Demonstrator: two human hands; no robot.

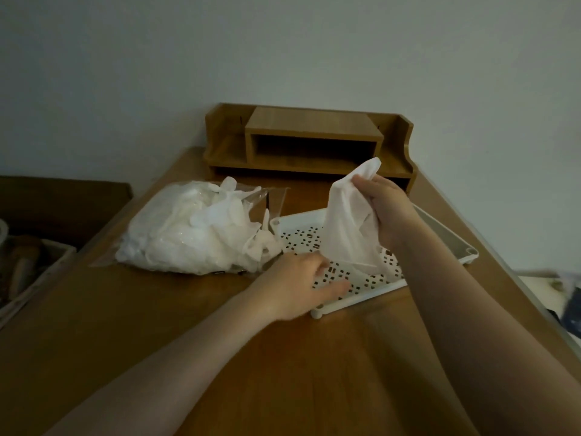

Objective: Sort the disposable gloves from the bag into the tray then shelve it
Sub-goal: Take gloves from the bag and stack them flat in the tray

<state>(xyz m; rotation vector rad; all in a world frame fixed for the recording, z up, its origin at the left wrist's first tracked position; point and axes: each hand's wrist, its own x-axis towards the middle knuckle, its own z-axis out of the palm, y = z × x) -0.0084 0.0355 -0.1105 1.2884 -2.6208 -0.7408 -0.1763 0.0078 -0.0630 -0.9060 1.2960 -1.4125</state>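
Note:
A clear plastic bag stuffed with white disposable gloves lies on the wooden desk, its open mouth facing right. A white perforated tray sits to its right. My right hand holds a white glove up by its top, and the glove hangs down over the tray. My left hand rests low at the tray's near left edge, fingers spread, touching the glove's lower tip; I cannot tell if it pinches it.
A wooden desk shelf with an open cubby stands at the back against the wall. A box of items sits off the desk's left side. Blurred objects lie off the right edge.

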